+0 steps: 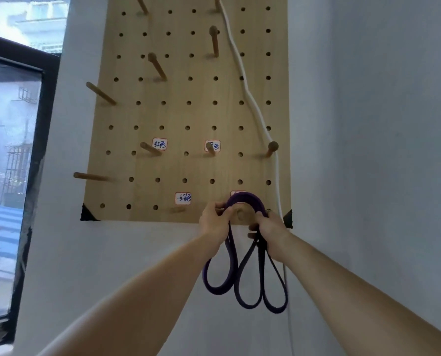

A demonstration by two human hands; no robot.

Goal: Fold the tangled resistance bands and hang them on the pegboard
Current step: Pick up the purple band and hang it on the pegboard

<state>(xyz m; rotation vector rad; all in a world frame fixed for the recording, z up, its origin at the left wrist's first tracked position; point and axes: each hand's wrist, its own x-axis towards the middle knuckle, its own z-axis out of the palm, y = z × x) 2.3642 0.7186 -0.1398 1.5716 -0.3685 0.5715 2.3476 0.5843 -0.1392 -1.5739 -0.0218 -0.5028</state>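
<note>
The purple resistance band (245, 199) arches over a wooden peg (240, 214) in the bottom row of the pegboard (188, 111), near its lower right corner, with its folded loops hanging down below the board against the white wall (368, 124). At the far left stands a dark-framed window (34, 124). Next comes the board's left side, where several long pegs jut out, one low at the left edge (90, 176). Toward the middle sit small handwritten labels, one beside a peg (159, 144) and one lower down (183, 198). The left hand (214, 222) reaches up and pinches the band's left side just beside the peg, fingers closed together on the strap. Below it one wide purple loop dangles. The right hand (270, 227) clamps the band's right side, fingers curled shut around the gathered strands, from which two narrower loops hang. Right of the hands, a white cord (247, 86) runs down the board past another peg (272, 147) and on below the board's edge. Black tape (288, 218) holds the board's bottom corners to the wall.
</note>
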